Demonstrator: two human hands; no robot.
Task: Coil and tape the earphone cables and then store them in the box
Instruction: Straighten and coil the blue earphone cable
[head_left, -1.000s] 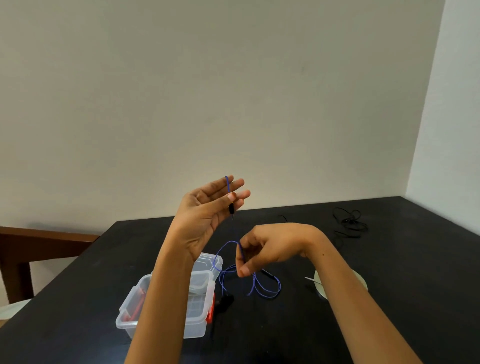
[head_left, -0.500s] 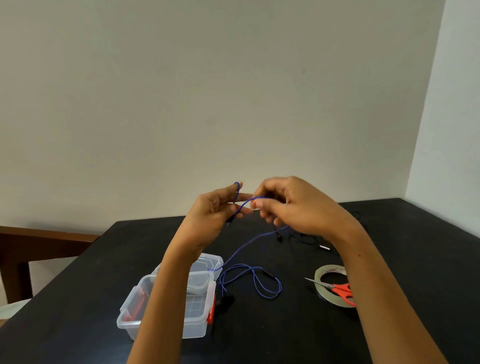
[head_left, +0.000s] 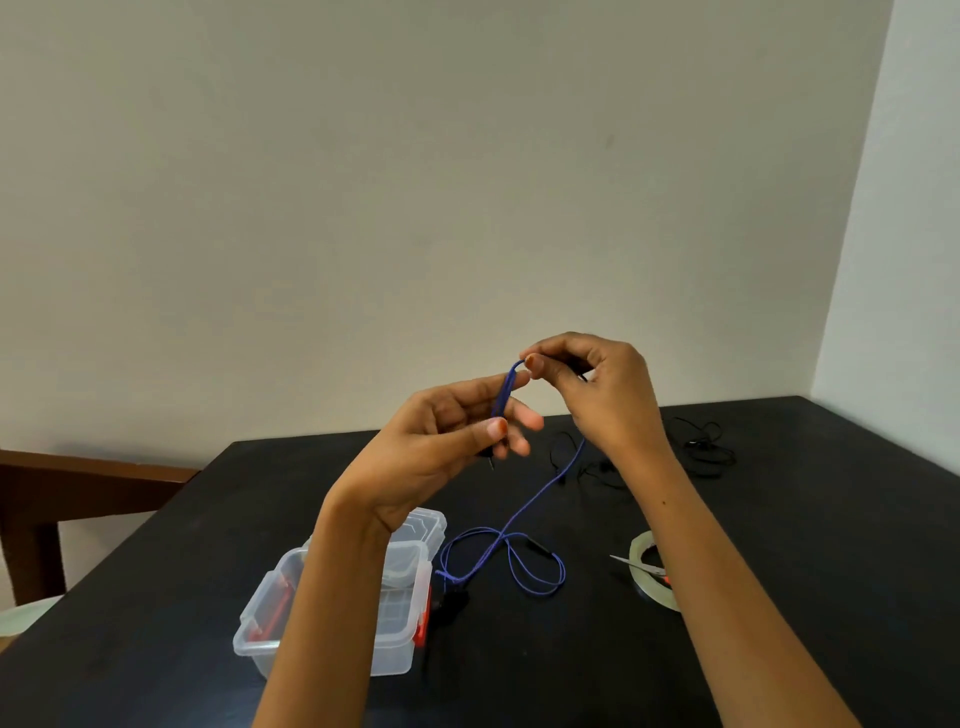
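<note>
A plain pale wall (head_left: 415, 182) fills the upper part of your view, meeting a second wall in a corner on your right, and below it a black counter (head_left: 805, 519) spreads out in front of you. A brown wooden frame (head_left: 78, 483), perhaps a chair, stands just beyond the counter's left edge. On the near left of the counter sits the clear plastic box (head_left: 254, 631) with red latches; it is open at the top, your left forearm crosses over it, and another clear plastic piece, which may be its lid, rests against its far side. You hold both hands up above the middle of the counter, close together. Your left hand (head_left: 441, 441) is palm toward you, its thumb and fingers curled around a short folded length of the blue earphone cable (head_left: 519, 513). Your right hand (head_left: 608, 395) pinches the top of that fold between thumb and forefinger, the other fingers curled in. From under your right hand the blue cable drops at a slant to the counter, where the remainder lies in loose loops just right of the box. A black earphone cable (head_left: 701, 447) lies tangled at the far right of the counter, well apart from the box. Near your right forearm lies a roll of clear tape (head_left: 641, 577), with scissors (head_left: 639, 564) resting across it, their red handles mostly hidden by your arm. A small black plug (head_left: 490, 460) hangs just below the fingers of your left hand.
</note>
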